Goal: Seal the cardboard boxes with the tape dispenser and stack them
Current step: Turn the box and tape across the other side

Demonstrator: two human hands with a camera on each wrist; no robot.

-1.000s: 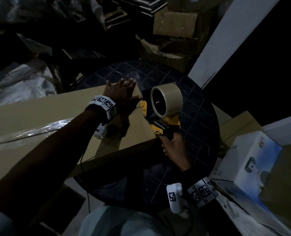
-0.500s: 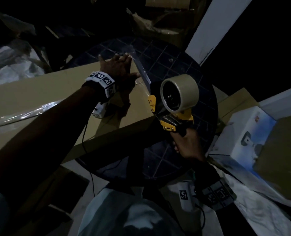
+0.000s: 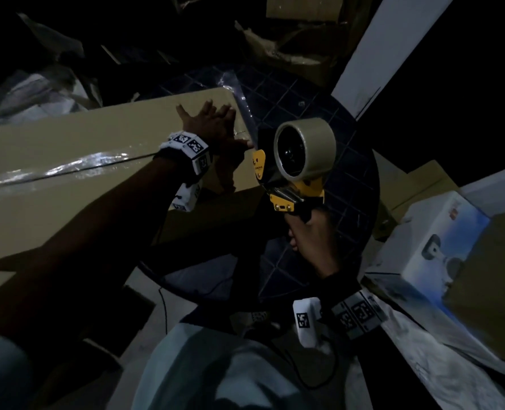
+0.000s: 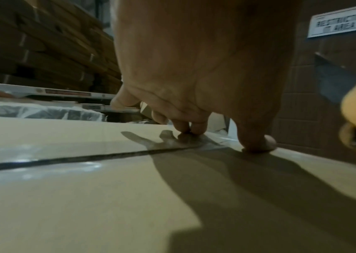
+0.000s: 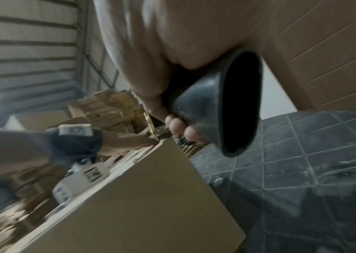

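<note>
A long brown cardboard box (image 3: 68,149) lies across a round dark table (image 3: 354,184). Clear tape (image 3: 76,164) covers its centre seam (image 4: 86,158). My left hand (image 3: 212,128) lies flat on the box's right end, its straight fingers pressing the tape down at the seam (image 4: 185,131). My right hand (image 3: 313,235) grips the black handle (image 5: 233,109) of a yellow tape dispenser (image 3: 292,179) just off the box's right edge. The dispenser carries a roll of tan tape (image 3: 307,146). A clear strip of tape (image 3: 242,102) runs from the dispenser along the box's right edge.
A white printed carton (image 3: 431,250) and brown boxes (image 3: 416,184) sit to the right of the table. Crumpled cardboard (image 3: 298,34) and plastic sheeting (image 3: 23,93) pile up behind. Flat cartons are stacked at the back (image 4: 42,42). A white beam (image 3: 372,48) leans at upper right.
The right hand has drawn the dispenser back off the box's right end and a strip of tape stretches out. The left hand stays pressed flat on the box.
</note>
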